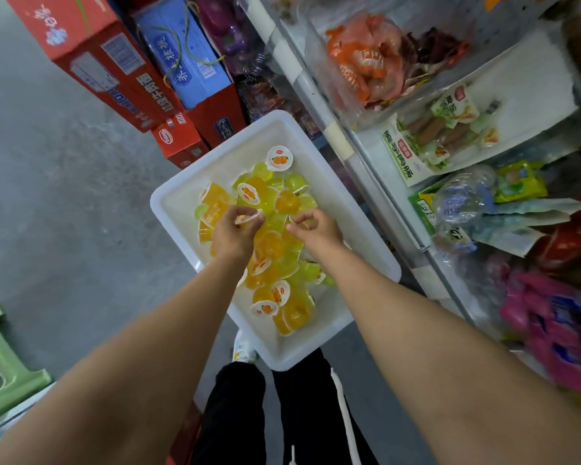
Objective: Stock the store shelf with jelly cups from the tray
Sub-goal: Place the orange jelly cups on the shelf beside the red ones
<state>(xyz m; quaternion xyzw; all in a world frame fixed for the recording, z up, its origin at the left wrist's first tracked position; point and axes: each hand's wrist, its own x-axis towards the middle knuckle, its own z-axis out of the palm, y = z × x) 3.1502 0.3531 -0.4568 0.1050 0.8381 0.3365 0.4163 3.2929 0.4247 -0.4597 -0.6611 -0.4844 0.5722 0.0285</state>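
Grey concrete floor lies under a white tray [168, 203] heaped with orange and green jelly cups [275, 250], just left of the store shelf [359, 169]. A cup is pinched by the left hand [230, 234], while the right hand [317, 229] is curled over the pile, its hold unclear. Picking is judged under way; next, the cups must be carried right to the shelf.

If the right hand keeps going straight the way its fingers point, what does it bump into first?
Most likely the jelly cups piled in the white tray. The right hand points its curled fingers down and forward into that pile, though depth is hard to judge; it may already touch them.
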